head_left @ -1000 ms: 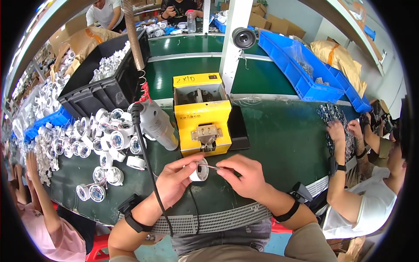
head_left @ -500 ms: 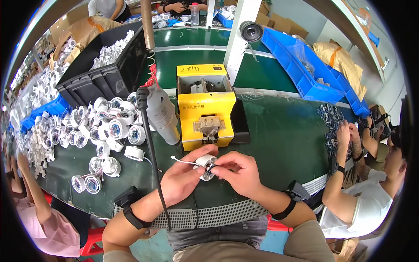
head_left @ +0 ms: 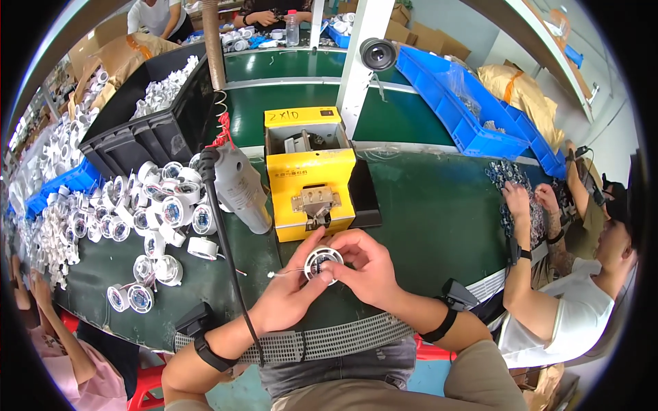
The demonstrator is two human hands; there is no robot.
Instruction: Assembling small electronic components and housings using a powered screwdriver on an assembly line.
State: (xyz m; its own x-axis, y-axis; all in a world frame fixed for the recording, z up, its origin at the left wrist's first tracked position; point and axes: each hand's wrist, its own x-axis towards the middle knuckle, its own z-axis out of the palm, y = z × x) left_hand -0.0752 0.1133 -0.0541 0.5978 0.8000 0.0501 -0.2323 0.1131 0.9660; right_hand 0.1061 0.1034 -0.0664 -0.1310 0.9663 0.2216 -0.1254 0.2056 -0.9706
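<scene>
Between my hands sits a round white plastic housing (head_left: 317, 259), its open face turned up and a small blue circuit board showing inside. My left hand (head_left: 286, 296) grips its left and lower side, with the thumb at the rim. Fingers of my right hand (head_left: 369, 272) close on its right edge, the thumb pressing at the board. A thin wire with a white plug (head_left: 271, 274) sticks out to the left, over my left hand. Just beyond my fingers stands a yellow machine (head_left: 312, 177) with a metal fixture (head_left: 317, 201) on its front.
Many similar white housings (head_left: 168, 270) are heaped on the green bench at left, beside a black crate (head_left: 137, 140) of white parts. A grey electric screwdriver (head_left: 241, 188) hangs with its black cable near my left arm. Blue bins (head_left: 466, 103) and a co-worker (head_left: 562, 308) are at right.
The housing has turned in my fingers, so its open face now points up toward me. My right thumb has shifted onto it. The whole view has moved slightly.
</scene>
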